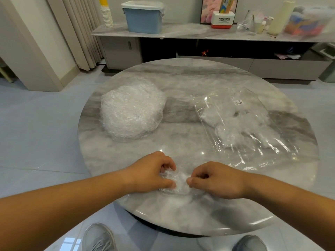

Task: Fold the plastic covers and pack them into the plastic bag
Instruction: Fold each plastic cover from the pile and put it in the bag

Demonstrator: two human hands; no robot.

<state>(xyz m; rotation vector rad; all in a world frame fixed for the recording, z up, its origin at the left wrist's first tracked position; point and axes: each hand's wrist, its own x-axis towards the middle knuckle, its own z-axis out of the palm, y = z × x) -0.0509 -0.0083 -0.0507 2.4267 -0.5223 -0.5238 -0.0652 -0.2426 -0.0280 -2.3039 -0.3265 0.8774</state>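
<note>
A small crumpled clear plastic cover (178, 182) lies near the front edge of the round marble table (181, 82). My left hand (154, 172) pinches its left side with curled fingers. My right hand (216, 179) pinches its right side between thumb and fingers. A round stack of white plastic covers (131, 110) sits at the table's left. The clear plastic bag (241, 127), with a barcode label and several covers inside, lies at the right, its mouth toward the front.
Behind the table runs a low marble cabinet (181, 33) carrying a blue lidded box (144, 16), paper cups (107, 15), a Panasonic box (223, 19) and clutter. Curtains (81, 31) hang at the left. My grey shoes (98, 238) show below the table edge.
</note>
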